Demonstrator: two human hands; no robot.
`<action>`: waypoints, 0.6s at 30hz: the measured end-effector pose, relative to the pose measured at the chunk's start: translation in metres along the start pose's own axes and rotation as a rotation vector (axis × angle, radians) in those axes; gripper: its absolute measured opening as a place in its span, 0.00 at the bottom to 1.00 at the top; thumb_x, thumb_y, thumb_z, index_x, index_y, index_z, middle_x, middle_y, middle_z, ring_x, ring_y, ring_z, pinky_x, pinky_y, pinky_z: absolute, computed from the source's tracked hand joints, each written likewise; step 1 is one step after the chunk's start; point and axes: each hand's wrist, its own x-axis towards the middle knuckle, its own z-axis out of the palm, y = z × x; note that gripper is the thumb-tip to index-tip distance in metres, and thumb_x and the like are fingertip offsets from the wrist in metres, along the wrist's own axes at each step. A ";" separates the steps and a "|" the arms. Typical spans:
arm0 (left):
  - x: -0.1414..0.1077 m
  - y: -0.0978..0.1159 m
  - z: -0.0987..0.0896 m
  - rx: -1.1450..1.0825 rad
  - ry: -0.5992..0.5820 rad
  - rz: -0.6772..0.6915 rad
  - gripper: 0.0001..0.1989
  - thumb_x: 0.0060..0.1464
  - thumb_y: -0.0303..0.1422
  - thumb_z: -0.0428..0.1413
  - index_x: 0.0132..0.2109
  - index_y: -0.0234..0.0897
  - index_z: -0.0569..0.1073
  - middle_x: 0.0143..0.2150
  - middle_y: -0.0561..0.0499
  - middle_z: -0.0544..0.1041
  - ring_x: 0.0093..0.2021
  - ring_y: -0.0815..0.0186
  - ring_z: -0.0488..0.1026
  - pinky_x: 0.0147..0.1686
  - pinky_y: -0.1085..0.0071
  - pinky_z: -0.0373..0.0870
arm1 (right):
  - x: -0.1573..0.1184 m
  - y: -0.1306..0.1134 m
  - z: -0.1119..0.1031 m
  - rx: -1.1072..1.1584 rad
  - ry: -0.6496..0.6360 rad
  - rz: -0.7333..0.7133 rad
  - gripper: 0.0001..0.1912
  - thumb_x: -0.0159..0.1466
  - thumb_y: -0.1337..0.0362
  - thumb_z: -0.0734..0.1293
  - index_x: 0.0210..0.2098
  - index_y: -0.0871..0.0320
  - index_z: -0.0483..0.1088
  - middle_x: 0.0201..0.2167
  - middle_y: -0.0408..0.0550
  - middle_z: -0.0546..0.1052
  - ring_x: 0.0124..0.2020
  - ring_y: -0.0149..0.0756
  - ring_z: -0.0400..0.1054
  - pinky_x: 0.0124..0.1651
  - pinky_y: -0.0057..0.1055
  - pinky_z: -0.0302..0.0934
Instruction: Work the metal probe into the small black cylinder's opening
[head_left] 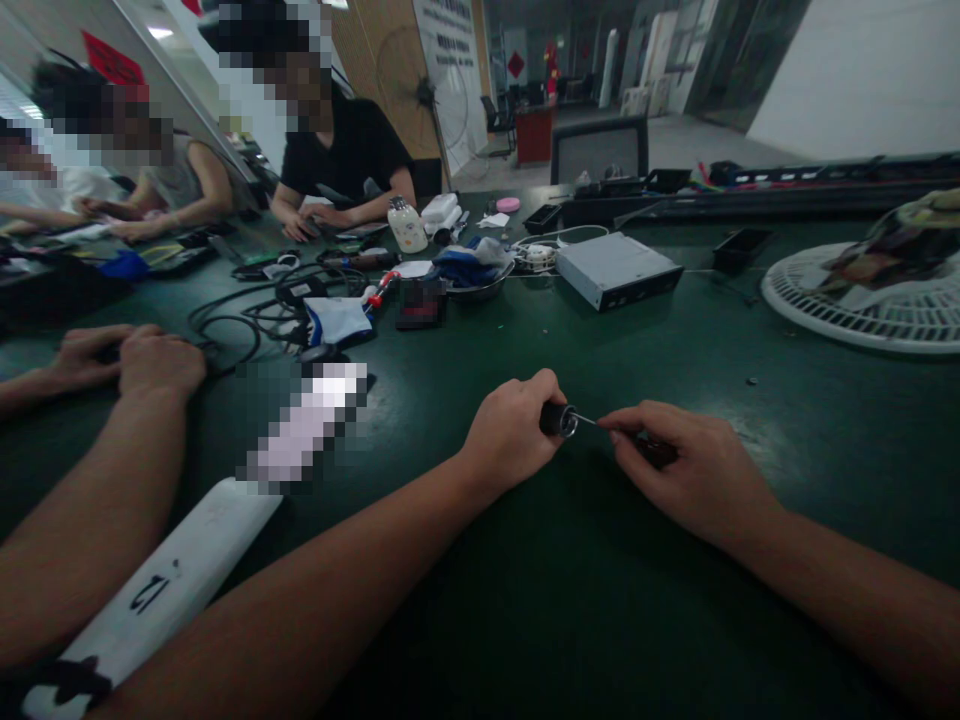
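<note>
Above the dark green surface, left hand curled shut around a black-handled screwdriver, right hand pinching its thin steel shaft between fingertips, perhaps also a small dark part, too shadowed to tell

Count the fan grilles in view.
2: the wire grille of a pedestal fan by the far wall, and a white round fan grille lying flat at the right of the green table, partly covered. Others may be hidden.
</note>
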 end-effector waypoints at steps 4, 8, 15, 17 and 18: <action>0.000 0.000 0.000 0.006 0.013 0.005 0.08 0.50 0.26 0.58 0.37 0.40 0.68 0.35 0.53 0.76 0.36 0.64 0.73 0.37 0.67 0.68 | 0.000 0.000 -0.001 0.058 -0.074 -0.092 0.11 0.65 0.68 0.64 0.46 0.55 0.74 0.31 0.42 0.75 0.26 0.29 0.67 0.28 0.28 0.60; 0.000 -0.001 0.000 -0.004 0.036 -0.030 0.08 0.50 0.26 0.59 0.37 0.40 0.68 0.36 0.53 0.76 0.36 0.64 0.74 0.37 0.68 0.69 | 0.001 -0.002 -0.001 0.007 -0.064 -0.029 0.10 0.63 0.67 0.65 0.43 0.54 0.75 0.31 0.42 0.76 0.27 0.30 0.68 0.29 0.29 0.61; 0.001 0.000 -0.001 0.016 0.006 -0.015 0.09 0.49 0.25 0.58 0.37 0.40 0.68 0.36 0.53 0.76 0.37 0.64 0.73 0.38 0.67 0.68 | 0.000 -0.001 0.000 -0.016 -0.031 0.023 0.10 0.64 0.66 0.65 0.44 0.54 0.75 0.32 0.43 0.77 0.28 0.31 0.69 0.30 0.30 0.62; 0.001 0.000 -0.001 0.027 -0.006 -0.004 0.08 0.50 0.25 0.58 0.37 0.40 0.67 0.36 0.53 0.76 0.37 0.64 0.73 0.37 0.67 0.68 | 0.000 0.000 -0.001 0.014 -0.058 -0.034 0.11 0.65 0.67 0.64 0.46 0.54 0.74 0.32 0.43 0.76 0.27 0.30 0.68 0.29 0.29 0.61; 0.001 0.000 -0.001 0.032 -0.009 -0.001 0.08 0.50 0.26 0.58 0.37 0.40 0.67 0.36 0.53 0.76 0.37 0.64 0.73 0.37 0.67 0.67 | 0.000 0.000 -0.001 0.025 -0.073 -0.059 0.12 0.65 0.67 0.64 0.46 0.54 0.74 0.32 0.43 0.75 0.27 0.29 0.68 0.29 0.29 0.61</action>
